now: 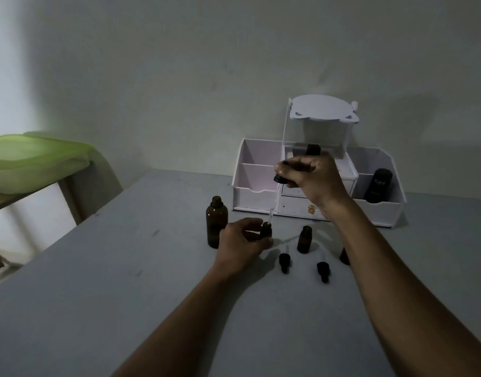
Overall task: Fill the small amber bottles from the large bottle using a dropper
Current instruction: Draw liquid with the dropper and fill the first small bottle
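The large amber bottle stands open on the grey table, left of my hands. My left hand grips a small amber bottle standing upright on the table. Above it, my right hand pinches the black bulb of a dropper, whose glass tube slants down with its tip at the small bottle's mouth. A second small amber bottle stands to the right. A third one is mostly hidden behind my right forearm. Two dropper caps lie on the table in front.
A white desk organiser with compartments, drawers and a tilting mirror stands at the table's back against the wall; a dark tube sits in its right compartment. A green-covered table stands at the left.
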A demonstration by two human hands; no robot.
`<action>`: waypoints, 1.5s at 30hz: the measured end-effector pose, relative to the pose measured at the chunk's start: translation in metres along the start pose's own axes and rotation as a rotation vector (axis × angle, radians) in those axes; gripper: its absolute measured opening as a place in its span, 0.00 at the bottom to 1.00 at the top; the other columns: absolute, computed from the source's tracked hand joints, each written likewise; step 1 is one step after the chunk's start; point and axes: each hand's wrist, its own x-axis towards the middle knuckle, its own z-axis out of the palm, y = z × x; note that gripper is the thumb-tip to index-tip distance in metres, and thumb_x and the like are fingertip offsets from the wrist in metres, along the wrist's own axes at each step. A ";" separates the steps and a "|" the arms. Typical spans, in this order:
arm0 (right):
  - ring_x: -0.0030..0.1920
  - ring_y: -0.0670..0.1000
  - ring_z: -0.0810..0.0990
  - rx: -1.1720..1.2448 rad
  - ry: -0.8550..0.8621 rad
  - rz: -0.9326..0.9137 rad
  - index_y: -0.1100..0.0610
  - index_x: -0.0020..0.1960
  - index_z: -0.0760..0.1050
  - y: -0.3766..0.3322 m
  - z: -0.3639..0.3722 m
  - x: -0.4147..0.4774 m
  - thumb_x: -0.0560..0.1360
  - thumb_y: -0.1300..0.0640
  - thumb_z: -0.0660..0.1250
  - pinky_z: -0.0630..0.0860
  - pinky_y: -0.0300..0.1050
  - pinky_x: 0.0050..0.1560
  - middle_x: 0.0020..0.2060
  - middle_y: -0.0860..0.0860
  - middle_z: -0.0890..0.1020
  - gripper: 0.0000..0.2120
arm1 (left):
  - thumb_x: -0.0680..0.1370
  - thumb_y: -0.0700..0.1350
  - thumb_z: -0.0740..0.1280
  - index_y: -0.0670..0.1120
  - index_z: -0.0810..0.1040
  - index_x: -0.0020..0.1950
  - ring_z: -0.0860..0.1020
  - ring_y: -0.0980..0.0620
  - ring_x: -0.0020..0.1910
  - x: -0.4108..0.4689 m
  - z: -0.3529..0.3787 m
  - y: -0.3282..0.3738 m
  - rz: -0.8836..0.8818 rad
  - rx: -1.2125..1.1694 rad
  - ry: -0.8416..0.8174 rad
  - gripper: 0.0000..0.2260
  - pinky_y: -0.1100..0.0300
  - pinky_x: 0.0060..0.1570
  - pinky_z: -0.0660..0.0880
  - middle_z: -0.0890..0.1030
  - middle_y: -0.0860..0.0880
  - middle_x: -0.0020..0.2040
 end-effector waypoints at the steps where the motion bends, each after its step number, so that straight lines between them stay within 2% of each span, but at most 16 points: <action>1: 0.42 0.52 0.87 -0.006 -0.001 -0.002 0.55 0.46 0.85 0.002 0.000 0.001 0.73 0.57 0.74 0.84 0.51 0.48 0.38 0.50 0.87 0.02 | 0.72 0.42 0.76 0.45 0.77 0.67 0.81 0.59 0.49 0.000 0.000 -0.001 0.008 0.006 -0.004 0.24 0.67 0.52 0.77 0.83 0.48 0.59; 4: 0.41 0.52 0.86 0.001 -0.009 -0.003 0.54 0.45 0.84 0.004 0.002 0.000 0.73 0.59 0.74 0.83 0.49 0.47 0.37 0.50 0.87 0.01 | 0.73 0.42 0.75 0.45 0.78 0.65 0.79 0.66 0.45 0.000 0.000 -0.001 0.028 0.035 -0.009 0.21 0.74 0.47 0.75 0.83 0.50 0.58; 7: 0.42 0.54 0.86 -0.014 -0.016 -0.004 0.54 0.44 0.84 0.008 0.004 0.000 0.73 0.59 0.74 0.83 0.47 0.46 0.38 0.51 0.86 0.01 | 0.74 0.41 0.74 0.46 0.79 0.64 0.77 0.69 0.44 -0.001 0.000 -0.002 0.042 0.055 0.000 0.18 0.77 0.46 0.73 0.83 0.51 0.58; 12: 0.38 0.47 0.86 -0.029 -0.013 -0.012 0.57 0.44 0.85 0.011 0.007 0.000 0.73 0.59 0.75 0.80 0.36 0.42 0.37 0.52 0.87 0.02 | 0.74 0.41 0.74 0.46 0.80 0.64 0.78 0.63 0.51 -0.001 0.001 -0.003 0.040 0.076 0.034 0.18 0.74 0.52 0.72 0.83 0.51 0.59; 15: 0.38 0.48 0.86 -0.024 -0.005 -0.018 0.60 0.43 0.85 0.011 0.007 0.000 0.73 0.60 0.75 0.80 0.34 0.42 0.36 0.53 0.86 0.03 | 0.75 0.40 0.74 0.46 0.80 0.64 0.78 0.62 0.52 0.000 0.001 -0.004 0.047 0.091 0.033 0.18 0.79 0.49 0.70 0.83 0.50 0.60; 17: 0.36 0.45 0.86 -0.044 -0.006 -0.034 0.61 0.43 0.85 0.011 0.008 -0.001 0.73 0.61 0.75 0.79 0.33 0.41 0.35 0.52 0.86 0.03 | 0.75 0.40 0.74 0.45 0.80 0.64 0.78 0.62 0.53 0.000 0.001 -0.003 0.041 0.090 0.032 0.18 0.75 0.53 0.71 0.83 0.50 0.60; 19: 0.36 0.44 0.85 -0.063 -0.001 -0.049 0.61 0.43 0.85 0.011 0.008 -0.001 0.73 0.61 0.74 0.80 0.34 0.41 0.36 0.51 0.86 0.03 | 0.75 0.40 0.73 0.45 0.80 0.64 0.78 0.61 0.54 0.000 0.001 -0.002 0.033 0.082 0.028 0.18 0.71 0.56 0.72 0.83 0.50 0.60; 24: 0.38 0.48 0.87 -0.076 -0.003 -0.045 0.58 0.41 0.84 0.010 0.008 -0.001 0.73 0.61 0.74 0.82 0.42 0.46 0.36 0.52 0.86 0.02 | 0.75 0.40 0.74 0.46 0.80 0.64 0.79 0.62 0.52 -0.001 0.002 -0.002 0.020 0.071 0.033 0.18 0.73 0.54 0.72 0.83 0.51 0.59; 26: 0.38 0.48 0.86 -0.071 -0.011 -0.043 0.57 0.41 0.83 0.009 0.007 -0.001 0.73 0.62 0.74 0.82 0.42 0.46 0.36 0.51 0.86 0.03 | 0.74 0.40 0.74 0.47 0.81 0.63 0.79 0.63 0.51 -0.003 0.003 -0.002 0.009 0.058 0.047 0.17 0.73 0.53 0.73 0.83 0.53 0.58; 30: 0.38 0.46 0.86 -0.087 -0.018 -0.050 0.57 0.41 0.84 0.008 0.007 -0.002 0.73 0.61 0.74 0.81 0.40 0.45 0.36 0.50 0.86 0.02 | 0.75 0.40 0.74 0.47 0.80 0.63 0.78 0.64 0.48 -0.005 0.005 0.000 0.003 0.061 0.056 0.17 0.76 0.44 0.71 0.83 0.53 0.58; 37: 0.37 0.42 0.85 -0.063 -0.037 -0.033 0.57 0.45 0.85 0.001 0.006 -0.005 0.73 0.58 0.75 0.77 0.31 0.39 0.37 0.48 0.87 0.03 | 0.74 0.41 0.74 0.46 0.79 0.66 0.78 0.62 0.52 -0.006 0.004 0.001 -0.005 0.046 0.064 0.20 0.74 0.48 0.71 0.83 0.52 0.59; 41: 0.38 0.43 0.86 0.004 0.021 -0.071 0.54 0.44 0.85 -0.009 0.002 -0.005 0.72 0.58 0.75 0.79 0.33 0.41 0.35 0.46 0.87 0.01 | 0.73 0.44 0.76 0.46 0.77 0.67 0.80 0.58 0.50 -0.009 -0.001 0.001 0.037 0.084 0.076 0.23 0.71 0.47 0.74 0.82 0.50 0.57; 43: 0.38 0.43 0.86 0.060 0.066 -0.081 0.51 0.42 0.84 -0.016 -0.001 -0.007 0.72 0.58 0.75 0.81 0.34 0.42 0.34 0.43 0.86 0.03 | 0.74 0.44 0.75 0.45 0.79 0.65 0.80 0.59 0.48 -0.011 -0.008 0.004 0.101 0.119 0.099 0.20 0.73 0.47 0.76 0.83 0.50 0.55; 45: 0.38 0.44 0.86 0.095 0.108 -0.098 0.51 0.42 0.83 -0.022 -0.004 -0.007 0.73 0.59 0.75 0.82 0.37 0.43 0.33 0.43 0.86 0.04 | 0.74 0.44 0.75 0.46 0.82 0.61 0.81 0.61 0.45 -0.017 -0.016 0.011 0.159 0.113 0.161 0.16 0.73 0.45 0.76 0.83 0.55 0.50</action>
